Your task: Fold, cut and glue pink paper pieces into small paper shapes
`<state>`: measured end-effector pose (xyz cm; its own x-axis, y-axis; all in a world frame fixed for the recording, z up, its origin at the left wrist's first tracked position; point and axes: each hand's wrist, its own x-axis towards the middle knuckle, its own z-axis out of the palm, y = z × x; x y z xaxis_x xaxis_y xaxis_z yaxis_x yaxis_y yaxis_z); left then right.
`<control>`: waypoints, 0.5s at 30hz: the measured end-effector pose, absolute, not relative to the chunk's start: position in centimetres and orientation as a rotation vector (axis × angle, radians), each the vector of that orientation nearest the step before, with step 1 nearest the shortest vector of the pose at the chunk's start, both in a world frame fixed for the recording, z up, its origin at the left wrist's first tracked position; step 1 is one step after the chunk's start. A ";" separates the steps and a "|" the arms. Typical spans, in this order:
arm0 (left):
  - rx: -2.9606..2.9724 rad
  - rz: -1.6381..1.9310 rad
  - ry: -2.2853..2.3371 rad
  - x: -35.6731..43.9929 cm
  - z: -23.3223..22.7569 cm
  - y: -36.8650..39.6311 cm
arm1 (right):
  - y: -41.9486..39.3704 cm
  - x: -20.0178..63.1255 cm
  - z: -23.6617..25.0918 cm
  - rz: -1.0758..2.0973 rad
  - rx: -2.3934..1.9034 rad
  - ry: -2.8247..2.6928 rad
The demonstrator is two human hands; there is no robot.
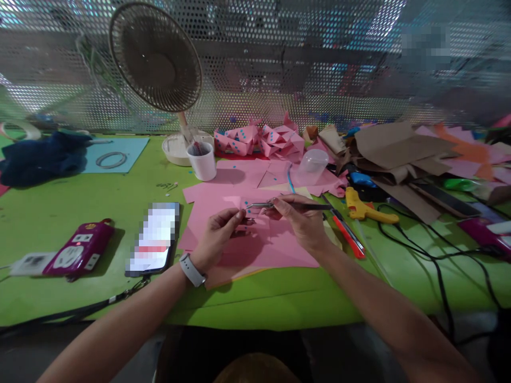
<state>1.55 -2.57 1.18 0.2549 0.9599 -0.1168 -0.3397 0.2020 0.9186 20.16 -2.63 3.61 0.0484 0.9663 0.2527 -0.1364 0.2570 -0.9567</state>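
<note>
Nearest me, both forearms reach in over the green table (59, 202). My left hand (217, 234), a watch on its wrist, pinches a small pink paper piece (244, 226) over the pink sheets (255, 244). My right hand (301, 218) grips tweezers (279, 206) between pressed fingers, tips pointing left toward that piece. Beyond stand a white cup (203, 161) and a fan (155, 58).

Our right hand (300, 217) holds slim metal tweezers (279, 205) over pink paper sheets (255, 239); our left hand (219, 234) pinches perhaps a small piece.
</note>
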 end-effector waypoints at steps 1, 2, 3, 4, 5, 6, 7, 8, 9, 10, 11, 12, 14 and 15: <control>0.926 1.076 0.847 1.5 1.2 -2.6 | -2.6 20.2 3.7 1.059 -0.940 -1.185; 0.928 1.076 0.846 1.5 1.2 -2.6 | -2.5 20.1 3.7 1.057 -0.946 -1.177; 0.931 1.076 0.847 1.5 1.3 -2.6 | -2.5 20.1 3.8 1.056 -0.952 -1.171; 0.934 1.076 0.849 1.5 1.3 -2.6 | -2.4 20.1 3.8 1.056 -0.956 -1.163; 0.936 1.075 0.850 1.5 1.3 -2.6 | -2.4 20.1 3.8 1.061 -0.958 -1.154; 0.938 1.075 0.850 1.5 1.3 -2.6 | -2.4 20.2 3.8 1.068 -0.958 -1.145; 0.940 1.071 0.852 1.5 1.4 -2.6 | -2.3 20.2 3.7 1.077 -0.956 -1.135; 0.942 1.063 0.855 1.6 1.5 -2.6 | -2.3 20.2 3.7 1.087 -0.951 -1.125; 0.944 1.053 0.860 1.6 1.5 -2.6 | -2.3 20.2 3.7 1.095 -0.944 -1.116; 0.946 1.045 0.866 1.6 1.6 -2.6 | -2.3 20.2 3.6 1.100 -0.938 -1.112; 0.952 1.040 0.873 1.7 1.7 -2.6 | -2.3 20.2 3.6 1.100 -0.937 -1.116; 0.959 1.037 0.878 1.7 1.7 -2.6 | -2.3 20.2 3.7 1.098 -0.943 -1.126; 0.973 1.040 0.875 1.7 1.8 -2.7 | -2.4 20.1 3.8 1.085 -0.974 -1.152; 0.982 1.044 0.872 1.7 1.8 -2.7 | -2.5 20.1 3.8 1.076 -0.990 -1.159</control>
<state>1.75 -2.66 1.80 0.2724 0.9554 -0.1137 -0.2823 0.1924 0.9398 20.14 -2.46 3.82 0.0721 0.9772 0.1995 -0.1264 0.2074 -0.9701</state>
